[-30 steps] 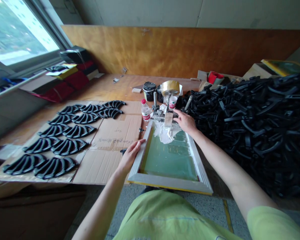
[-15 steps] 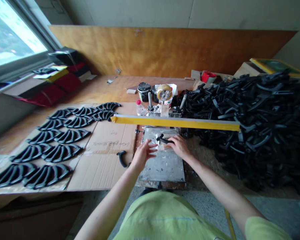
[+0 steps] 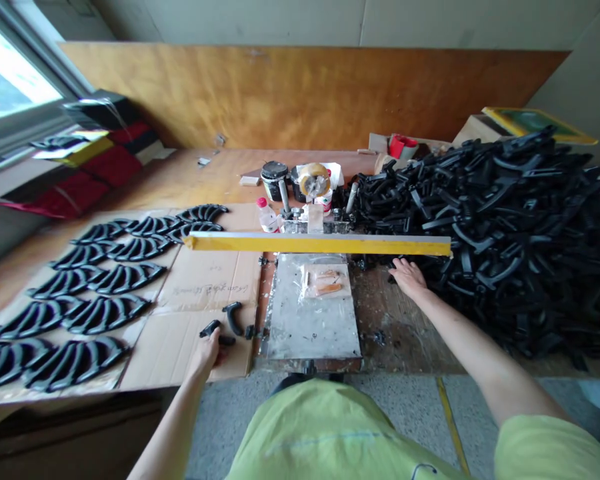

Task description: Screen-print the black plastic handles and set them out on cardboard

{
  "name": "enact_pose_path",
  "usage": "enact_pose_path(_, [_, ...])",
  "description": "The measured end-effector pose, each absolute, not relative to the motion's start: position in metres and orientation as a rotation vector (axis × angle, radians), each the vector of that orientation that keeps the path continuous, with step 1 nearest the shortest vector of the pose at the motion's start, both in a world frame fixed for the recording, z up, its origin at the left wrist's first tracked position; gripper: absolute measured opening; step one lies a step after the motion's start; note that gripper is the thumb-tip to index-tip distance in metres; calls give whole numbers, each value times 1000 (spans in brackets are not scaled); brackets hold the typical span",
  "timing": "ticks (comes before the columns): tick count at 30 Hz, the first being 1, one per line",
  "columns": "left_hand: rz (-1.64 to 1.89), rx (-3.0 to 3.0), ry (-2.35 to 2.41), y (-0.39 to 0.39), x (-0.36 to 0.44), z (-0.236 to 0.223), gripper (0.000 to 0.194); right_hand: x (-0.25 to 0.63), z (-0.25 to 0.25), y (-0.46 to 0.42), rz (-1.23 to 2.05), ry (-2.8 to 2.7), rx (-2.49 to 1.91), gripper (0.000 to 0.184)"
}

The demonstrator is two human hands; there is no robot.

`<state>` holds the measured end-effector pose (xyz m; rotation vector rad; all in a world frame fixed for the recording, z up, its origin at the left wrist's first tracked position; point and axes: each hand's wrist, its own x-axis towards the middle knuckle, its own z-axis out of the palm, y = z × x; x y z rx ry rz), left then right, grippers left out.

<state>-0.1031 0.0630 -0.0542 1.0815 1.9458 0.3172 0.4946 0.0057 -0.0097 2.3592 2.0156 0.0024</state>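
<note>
Hands moved apart: left [image 3: 209, 348] holding black part [image 3: 211, 327], right [image 3: 410, 276] beside pile [image 3: 485, 233].

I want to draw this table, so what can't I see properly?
Head view: middle of the held black curved part, behind the left grip.
Head view: mesh of the nearer screen frame, which is edge-on.
Head view: the handwriting, too small and blurred.
Head view: rest of the window, cut by the left edge.
</note>
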Motion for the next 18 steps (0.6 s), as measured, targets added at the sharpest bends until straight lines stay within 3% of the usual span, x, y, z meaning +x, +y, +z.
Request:
enact_pose_path(4, [69,1126,1941,70,-103,-55,52,496,-10,8,25,2107,2274,25])
enact_pose_path(7, [80,1174,1901,80,-93,-35,47,466,1,15,-18,2265,2322,19])
enact_pose_path(15, [1131,1258,1212,119,28,105,52,313,7,56,-241,2837,2146,10])
enact_pose_path(18, [1241,1186,1003,122,64,145,51,292,7,59,-147,2804,2048,11])
